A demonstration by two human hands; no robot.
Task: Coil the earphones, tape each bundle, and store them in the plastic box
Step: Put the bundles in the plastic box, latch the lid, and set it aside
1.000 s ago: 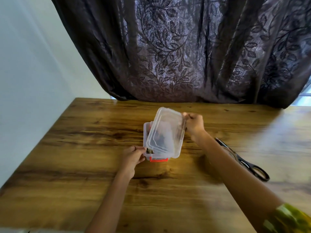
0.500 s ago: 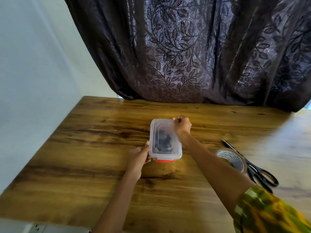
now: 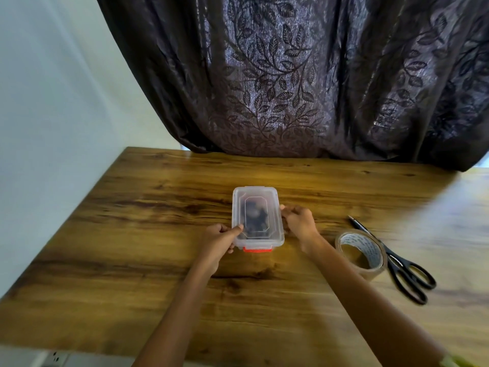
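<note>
A clear plastic box (image 3: 275, 221) with an orange front latch (image 3: 257, 249) lies flat on the wooden table (image 3: 132, 234), its lid down on top. Dark coiled earphones (image 3: 260, 217) show blurred through the lid. My left hand (image 3: 219, 241) grips the box's near left corner, thumb on the lid. My right hand (image 3: 299, 221) holds the right long side with its fingers curled against the rim.
A roll of brown tape (image 3: 361, 251) stands right of the box, with black scissors (image 3: 397, 263) just beyond it. A dark patterned curtain (image 3: 291, 75) hangs behind the table. A white wall (image 3: 53, 102) borders the left edge.
The lid, tilted up a second ago, now lies flat on the box. My right hand moved from the lid's far corner to the right side; my left thumb came onto the lid.
</note>
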